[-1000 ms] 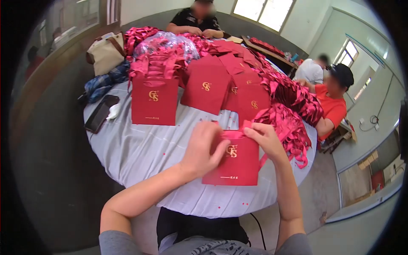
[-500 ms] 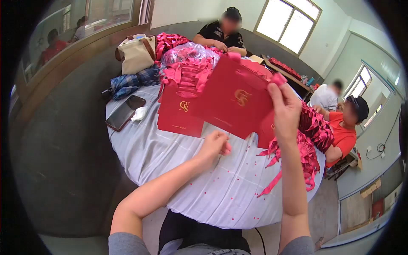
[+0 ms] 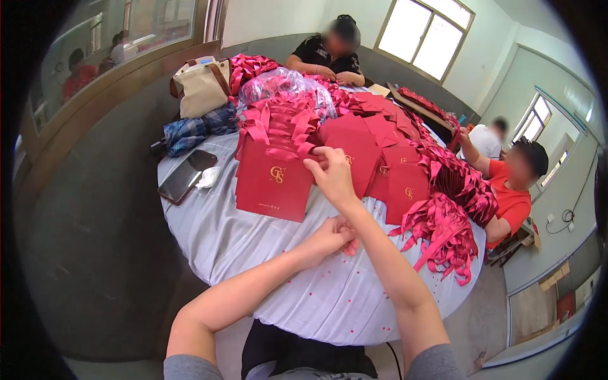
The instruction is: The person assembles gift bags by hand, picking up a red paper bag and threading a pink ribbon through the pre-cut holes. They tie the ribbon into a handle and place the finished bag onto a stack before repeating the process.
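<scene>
My right hand [image 3: 332, 177] has its thumb and fingers closed at the upper right edge of a red paper gift bag [image 3: 272, 183] with a gold monogram. This bag lies at the front of a stack whose pink ribbon handles [image 3: 282, 126] fan out behind it. Close to my right forearm, my left hand [image 3: 332, 239] is curled low over the white tablecloth [image 3: 253, 253]; whether anything is inside its fingers is hidden. More red bags [image 3: 358, 142] lie just right of the stack.
A phone [image 3: 187, 176], crumpled tissue [image 3: 208, 178], folded umbrella [image 3: 199, 130] and cream handbag [image 3: 201, 88] sit on the left. Pink ribbons [image 3: 443, 237] heap at the right edge. A person in black [image 3: 329, 60] sits opposite, another in red [image 3: 510, 196] at right.
My right hand has come down and left from holding a red bag in the air to the stack's edge. My left hand has shifted slightly right and down. The person in red has raised an arm.
</scene>
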A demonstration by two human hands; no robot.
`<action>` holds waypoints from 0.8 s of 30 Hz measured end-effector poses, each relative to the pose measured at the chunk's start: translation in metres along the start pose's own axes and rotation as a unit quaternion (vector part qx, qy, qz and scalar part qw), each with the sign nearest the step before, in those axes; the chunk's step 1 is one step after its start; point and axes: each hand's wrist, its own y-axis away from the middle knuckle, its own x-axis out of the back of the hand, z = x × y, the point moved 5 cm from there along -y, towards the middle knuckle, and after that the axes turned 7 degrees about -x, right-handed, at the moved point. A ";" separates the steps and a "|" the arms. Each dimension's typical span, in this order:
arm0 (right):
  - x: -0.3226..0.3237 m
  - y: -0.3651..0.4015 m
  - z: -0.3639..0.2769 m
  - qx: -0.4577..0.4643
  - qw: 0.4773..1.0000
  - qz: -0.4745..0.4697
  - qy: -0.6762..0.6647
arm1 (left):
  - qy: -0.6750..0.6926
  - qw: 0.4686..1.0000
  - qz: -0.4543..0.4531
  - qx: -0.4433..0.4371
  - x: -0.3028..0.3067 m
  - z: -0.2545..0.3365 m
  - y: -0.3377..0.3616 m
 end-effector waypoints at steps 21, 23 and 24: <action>0.315 0.143 -0.210 0.284 0.878 0.020 -0.386 | -0.069 0.994 -0.043 0.078 -0.001 0.013 0.004; 0.320 0.153 -0.211 0.275 0.868 0.039 -0.411 | -0.077 0.993 -0.043 0.074 0.000 0.014 0.004; 0.323 0.157 -0.211 0.269 0.864 0.048 -0.422 | -0.076 0.994 -0.040 0.070 0.001 0.013 0.004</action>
